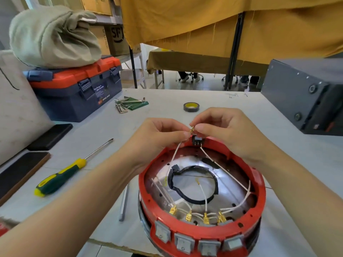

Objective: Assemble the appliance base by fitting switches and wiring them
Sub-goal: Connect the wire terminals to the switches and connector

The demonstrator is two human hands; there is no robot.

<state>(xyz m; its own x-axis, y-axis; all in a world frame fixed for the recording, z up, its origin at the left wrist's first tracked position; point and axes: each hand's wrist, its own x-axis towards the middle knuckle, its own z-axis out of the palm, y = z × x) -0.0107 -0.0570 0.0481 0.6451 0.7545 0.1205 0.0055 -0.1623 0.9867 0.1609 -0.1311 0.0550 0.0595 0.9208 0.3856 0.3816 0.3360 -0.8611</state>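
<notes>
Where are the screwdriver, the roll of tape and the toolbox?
screwdriver (61, 177): head view, on its green and yellow handle.
roll of tape (191, 107): head view, on its dark outer rim.
toolbox (78, 89): head view, on its blue front wall.

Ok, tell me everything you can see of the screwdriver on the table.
The screwdriver lies flat on the pale table, left of the red appliance base. Its chunky handle, dark green with yellow bands, looks rubbery and points toward the near left; the slim metal shaft runs up and right to a dark tip. Nothing touches it but the table; both hands are elsewhere.
</notes>
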